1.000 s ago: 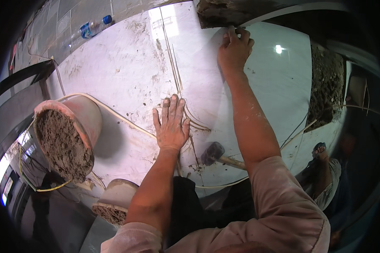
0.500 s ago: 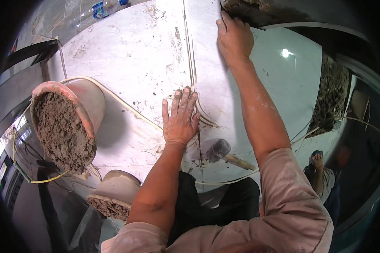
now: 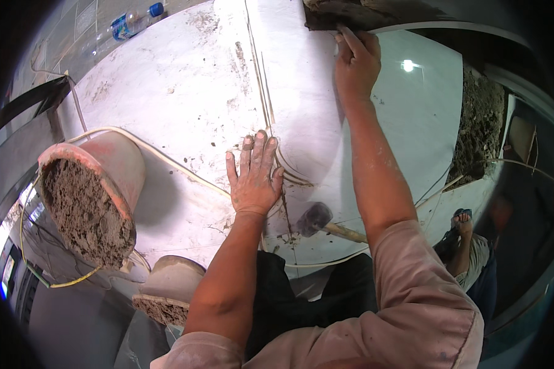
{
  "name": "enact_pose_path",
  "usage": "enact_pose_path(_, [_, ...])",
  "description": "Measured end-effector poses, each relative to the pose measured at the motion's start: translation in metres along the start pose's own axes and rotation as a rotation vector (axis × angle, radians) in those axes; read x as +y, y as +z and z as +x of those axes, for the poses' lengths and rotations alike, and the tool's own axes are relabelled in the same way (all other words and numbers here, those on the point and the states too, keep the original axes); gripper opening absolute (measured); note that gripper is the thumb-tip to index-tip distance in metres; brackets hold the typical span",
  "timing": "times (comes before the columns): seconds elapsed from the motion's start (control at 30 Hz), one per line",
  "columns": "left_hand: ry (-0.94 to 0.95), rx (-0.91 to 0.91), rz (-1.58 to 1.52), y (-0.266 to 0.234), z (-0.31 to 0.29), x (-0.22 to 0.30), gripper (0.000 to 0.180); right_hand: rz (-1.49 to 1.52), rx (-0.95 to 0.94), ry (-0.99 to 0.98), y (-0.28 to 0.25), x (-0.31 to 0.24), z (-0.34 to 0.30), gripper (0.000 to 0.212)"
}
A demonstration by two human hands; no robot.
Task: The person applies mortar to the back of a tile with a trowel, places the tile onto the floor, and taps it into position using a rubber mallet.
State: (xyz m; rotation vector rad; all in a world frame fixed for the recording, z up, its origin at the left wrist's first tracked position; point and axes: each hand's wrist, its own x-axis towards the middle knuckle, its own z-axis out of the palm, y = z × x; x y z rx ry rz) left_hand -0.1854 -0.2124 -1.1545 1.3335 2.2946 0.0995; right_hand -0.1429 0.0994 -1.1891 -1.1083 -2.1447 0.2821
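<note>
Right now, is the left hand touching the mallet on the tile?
Apart. The head view shows the left hand pressed flat on the white tile, with bare tile showing between its wrist and the mallet lying lower right.

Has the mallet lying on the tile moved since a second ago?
No. The mallet lies at the same spot beside the seam between the tiles, just right of the left hand. Only the camera has shifted.

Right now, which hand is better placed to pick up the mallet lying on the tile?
Left, probably. The left hand lies flat just beside the mallet, while the right hand is stretched to the tile's far edge, fingers on it.
</note>
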Motion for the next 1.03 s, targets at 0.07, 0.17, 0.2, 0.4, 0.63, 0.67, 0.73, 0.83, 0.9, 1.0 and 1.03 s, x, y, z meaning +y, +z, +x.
enact_pose_path(0.07, [-0.005,-0.018,0.004,0.0,0.0,0.0,0.068,0.012,0.093,0.08,-0.002,-0.003,-0.009,0.026])
enact_pose_path(0.17, [-0.004,-0.024,0.0,0.002,0.0,0.001,0.068,-0.108,0.045,0.176,-0.001,-0.01,-0.013,0.03])
enact_pose_path(0.2, [-0.002,-0.023,-0.003,0.002,0.0,0.001,0.067,-0.137,0.067,0.18,0.002,-0.014,-0.013,0.03])
enact_pose_path(0.4, [-0.004,-0.038,0.014,0.004,-0.001,0.001,0.067,-0.204,0.104,0.211,0.021,-0.028,-0.011,0.028])
enact_pose_path(0.63, [-0.015,-0.063,0.008,-0.005,0.003,-0.009,0.067,-0.127,0.058,0.185,0.03,-0.039,-0.004,0.025])
enact_pose_path(0.67, [-0.007,-0.032,0.02,-0.002,0.002,-0.01,0.067,-0.103,0.075,0.219,0.031,-0.043,-0.001,0.024])
enact_pose_path(0.73, [-0.023,-0.053,0.023,-0.013,-0.003,-0.006,0.067,-0.147,0.094,0.252,0.029,-0.044,0.001,0.024])
enact_pose_path(0.83, [0.002,-0.003,-0.076,-0.009,-0.002,-0.007,0.068,-0.12,0.02,0.422,0.051,-0.037,-0.013,0.019])
enact_pose_path(0.9, [0.035,0.002,-0.28,0.001,-0.006,0.013,0.066,-0.146,-0.059,0.365,0.047,-0.003,-0.031,0.019])
enact_pose_path(1.0, [0.089,0.054,-0.109,0.009,-0.019,0.017,0.074,-0.347,-0.034,0.248,0.053,0.003,-0.034,0.036])
enact_pose_path(1.03, [0.09,0.131,-0.092,0.001,0.008,0.023,0.074,-0.311,0.026,0.211,0.058,0.002,0.008,0.036])
